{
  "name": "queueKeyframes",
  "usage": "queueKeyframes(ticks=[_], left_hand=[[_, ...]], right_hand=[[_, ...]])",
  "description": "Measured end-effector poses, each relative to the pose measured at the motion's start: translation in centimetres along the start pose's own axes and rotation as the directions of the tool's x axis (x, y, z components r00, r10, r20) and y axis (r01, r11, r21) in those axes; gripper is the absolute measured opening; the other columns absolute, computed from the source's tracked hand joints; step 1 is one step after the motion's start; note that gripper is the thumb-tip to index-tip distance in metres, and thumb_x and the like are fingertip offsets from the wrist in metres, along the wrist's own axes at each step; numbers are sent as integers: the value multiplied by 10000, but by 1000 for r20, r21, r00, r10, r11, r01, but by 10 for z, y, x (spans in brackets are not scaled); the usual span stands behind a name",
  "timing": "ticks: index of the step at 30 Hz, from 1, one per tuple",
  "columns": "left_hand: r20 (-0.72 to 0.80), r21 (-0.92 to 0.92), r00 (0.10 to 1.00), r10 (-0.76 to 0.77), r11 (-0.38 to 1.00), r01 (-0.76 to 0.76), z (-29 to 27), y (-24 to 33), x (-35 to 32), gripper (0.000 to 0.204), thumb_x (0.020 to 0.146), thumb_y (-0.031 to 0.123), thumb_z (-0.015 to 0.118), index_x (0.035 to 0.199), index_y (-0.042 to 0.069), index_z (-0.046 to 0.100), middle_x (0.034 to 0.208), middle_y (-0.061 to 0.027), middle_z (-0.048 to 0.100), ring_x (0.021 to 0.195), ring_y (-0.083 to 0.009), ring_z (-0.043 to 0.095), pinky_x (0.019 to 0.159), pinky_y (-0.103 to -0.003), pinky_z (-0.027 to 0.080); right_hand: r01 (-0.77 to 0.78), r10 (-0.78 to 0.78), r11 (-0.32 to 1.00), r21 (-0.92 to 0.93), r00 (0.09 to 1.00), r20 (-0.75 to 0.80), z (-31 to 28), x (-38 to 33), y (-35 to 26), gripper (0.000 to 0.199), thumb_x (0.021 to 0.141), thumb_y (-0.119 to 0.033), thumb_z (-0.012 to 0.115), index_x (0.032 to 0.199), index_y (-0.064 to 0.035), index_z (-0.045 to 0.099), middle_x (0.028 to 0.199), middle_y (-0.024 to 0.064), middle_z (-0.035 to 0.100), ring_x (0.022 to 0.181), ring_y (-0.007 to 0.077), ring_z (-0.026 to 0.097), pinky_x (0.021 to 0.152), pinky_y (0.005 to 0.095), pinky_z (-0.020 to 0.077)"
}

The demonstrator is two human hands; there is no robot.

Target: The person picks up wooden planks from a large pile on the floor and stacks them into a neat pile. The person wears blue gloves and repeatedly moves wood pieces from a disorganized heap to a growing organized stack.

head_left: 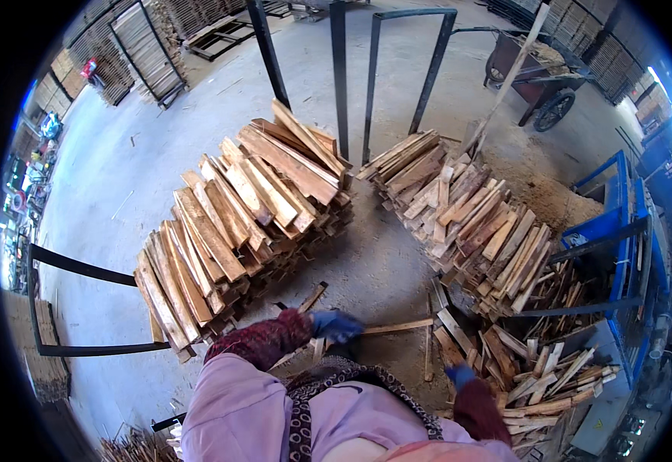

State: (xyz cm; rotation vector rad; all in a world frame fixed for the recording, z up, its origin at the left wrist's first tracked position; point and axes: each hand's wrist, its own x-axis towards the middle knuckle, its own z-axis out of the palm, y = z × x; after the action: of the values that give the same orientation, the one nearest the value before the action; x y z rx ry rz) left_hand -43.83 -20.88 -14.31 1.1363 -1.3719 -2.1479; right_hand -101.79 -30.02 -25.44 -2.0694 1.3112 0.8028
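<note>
My left hand (337, 326), in a blue glove, is stretched forward over the floor, its fingers blurred. A thin wooden strip (399, 327) runs rightward from beside it; whether the hand grips it I cannot tell. My right hand (460, 375), also blue-gloved, is low beside a heap of loose wood pieces (536, 377). Its fingers are too small and partly hidden to read. A short board (448, 348) lies just past that hand. Ahead on the left is a long stack of split boards (232, 215); a second stack of shorter pieces (478, 219) stands ahead on the right.
Black metal uprights (339, 77) rise behind the stacks, and a black frame (82, 350) borders the left one. A blue machine (621, 231) stands at right, near sawdust (559, 200). A wheeled cart (536, 77) is at the back right. Wood scraps (136, 445) lie at lower left.
</note>
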Motion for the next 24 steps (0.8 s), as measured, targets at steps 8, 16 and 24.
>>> queueKeyframes(ticks=[8,16,24], left_hand=[[-103,348,896,-432,829,439,77,-68,35,542,914,427,657,1298,44,649,1307,-161,662,1160,-318,642,1021,-372,479],[-202,432,979,5,898,85,123,-11,139,455,964,435,629,1140,20,695,1053,-116,694,904,-209,642,777,-359,515],[-144,559,792,-594,611,560,346,-6,277,388,975,436,613,1087,71,679,960,-78,661,812,-200,624,685,-382,507]], right_hand=[[-514,521,431,742,813,260,176,-261,69,416,941,-396,545,1164,-69,675,1013,214,704,913,357,691,783,466,540],[41,300,885,464,711,-636,380,-382,13,305,923,-282,615,1112,-52,679,864,135,701,774,275,689,696,424,541],[-77,757,-510,857,434,489,471,-538,45,394,910,-420,668,1063,-59,708,832,94,692,660,215,647,568,375,519]])
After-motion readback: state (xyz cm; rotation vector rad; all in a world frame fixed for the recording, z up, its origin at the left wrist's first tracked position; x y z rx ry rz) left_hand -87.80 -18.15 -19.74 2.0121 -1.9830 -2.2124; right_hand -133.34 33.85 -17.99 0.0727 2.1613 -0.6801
